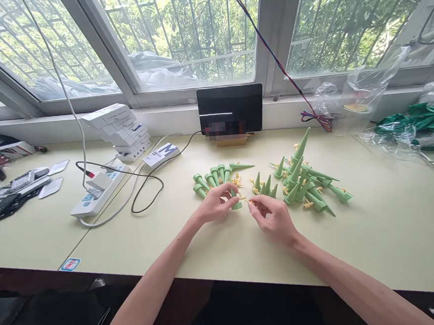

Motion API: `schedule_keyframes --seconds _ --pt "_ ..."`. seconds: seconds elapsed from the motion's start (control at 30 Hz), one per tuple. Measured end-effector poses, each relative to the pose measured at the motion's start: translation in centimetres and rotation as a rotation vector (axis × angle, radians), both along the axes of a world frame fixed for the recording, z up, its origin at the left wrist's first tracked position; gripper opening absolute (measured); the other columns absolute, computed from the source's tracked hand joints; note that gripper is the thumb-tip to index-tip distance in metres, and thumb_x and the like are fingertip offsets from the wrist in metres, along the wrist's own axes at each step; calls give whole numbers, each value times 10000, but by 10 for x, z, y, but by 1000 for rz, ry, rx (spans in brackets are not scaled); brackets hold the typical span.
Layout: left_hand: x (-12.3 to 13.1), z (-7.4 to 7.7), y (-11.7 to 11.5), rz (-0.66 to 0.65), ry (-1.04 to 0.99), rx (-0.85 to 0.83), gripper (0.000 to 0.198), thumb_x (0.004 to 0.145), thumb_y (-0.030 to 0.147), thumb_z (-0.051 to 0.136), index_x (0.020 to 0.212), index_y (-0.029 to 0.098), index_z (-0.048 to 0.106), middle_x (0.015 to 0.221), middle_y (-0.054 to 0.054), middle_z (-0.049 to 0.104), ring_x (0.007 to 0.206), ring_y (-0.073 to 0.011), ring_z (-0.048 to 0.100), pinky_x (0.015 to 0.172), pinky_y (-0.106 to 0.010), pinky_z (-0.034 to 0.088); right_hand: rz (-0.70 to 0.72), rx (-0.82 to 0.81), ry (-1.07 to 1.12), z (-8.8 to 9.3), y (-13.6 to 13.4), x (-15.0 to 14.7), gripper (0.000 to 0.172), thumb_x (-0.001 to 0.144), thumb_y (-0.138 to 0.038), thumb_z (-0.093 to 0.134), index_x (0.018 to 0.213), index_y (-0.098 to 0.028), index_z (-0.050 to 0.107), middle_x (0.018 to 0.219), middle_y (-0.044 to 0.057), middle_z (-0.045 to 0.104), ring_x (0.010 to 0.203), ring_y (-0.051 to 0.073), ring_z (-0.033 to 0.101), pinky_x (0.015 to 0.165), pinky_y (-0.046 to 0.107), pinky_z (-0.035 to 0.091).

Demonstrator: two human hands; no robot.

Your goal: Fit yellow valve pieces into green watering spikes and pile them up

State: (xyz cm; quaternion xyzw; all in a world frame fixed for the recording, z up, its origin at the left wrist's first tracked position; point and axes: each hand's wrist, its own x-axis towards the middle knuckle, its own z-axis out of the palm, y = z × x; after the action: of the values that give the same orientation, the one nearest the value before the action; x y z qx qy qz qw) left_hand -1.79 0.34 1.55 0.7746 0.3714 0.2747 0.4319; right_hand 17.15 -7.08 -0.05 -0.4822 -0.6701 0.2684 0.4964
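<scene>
My left hand [216, 203] is closed round a green plastic watering spike [237, 205], whose yellow stem [242, 198] points to the right. Close by, my right hand [275, 219] pinches a small yellow plastic piece [250, 202], mostly covered by the fingertips. Whether the two yellow parts touch, I cannot tell. Behind my left hand, several green cones [215, 175] lie fanned out beside small loose yellow fittings [237, 177]. A short row of spikes [266, 185] with yellow fittings is just beyond my right hand. To its right lies a larger heap of green spikes [299, 179].
A dark tablet [231, 107] leans at the back by the window. On the left are a power strip [100, 193] with cables, stacked white boxes [120, 129] and a flat box [160, 155]. Plastic bags [415, 126] and red-blue wires [320, 120] sit at the back right.
</scene>
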Motion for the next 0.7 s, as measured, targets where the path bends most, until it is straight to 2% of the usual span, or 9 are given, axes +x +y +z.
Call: schedule_keyframes --seconds 0.1,0.23,0.37,0.53,0.7 --pt "0 0 1 19 -60 -80 259 889 391 571 1061 210 502 882 -13 531 683 -110 555 452 -174 496 3 -10 5 -1 0 0 157 917 -281 535 890 -169 642 697 21 610 533 125 508 497 254 421" --pt "1 -1 2 57 -183 -166 441 877 412 598 1204 248 351 827 22 477 659 -111 561 444 -190 521 10 -24 3 -3 1 0 158 919 -291 533 911 -170 635 678 15 606 526 126 518 492 253 428" --pt "0 -3 5 87 -262 -210 556 863 406 630 1266 237 287 779 42 429 665 -115 572 451 -180 512 12 -35 2 -4 1 0 154 918 -298 535 923 -174 625 680 16 615 528 129 532 487 253 435" --pt "-1 -4 9 144 -296 -224 551 855 417 644 1273 197 361 798 11 492 656 -115 555 443 -177 478 10 -36 2 -4 1 0 144 916 -303 544 933 -177 611 693 16 621 521 127 528 488 256 433" --pt "-1 0 7 176 -333 -214 474 849 431 648 1198 160 476 814 -18 550 601 -101 515 420 -188 420 15 -21 -3 -1 0 0 153 923 -314 545 927 -181 621 680 11 604 508 121 496 483 257 422"
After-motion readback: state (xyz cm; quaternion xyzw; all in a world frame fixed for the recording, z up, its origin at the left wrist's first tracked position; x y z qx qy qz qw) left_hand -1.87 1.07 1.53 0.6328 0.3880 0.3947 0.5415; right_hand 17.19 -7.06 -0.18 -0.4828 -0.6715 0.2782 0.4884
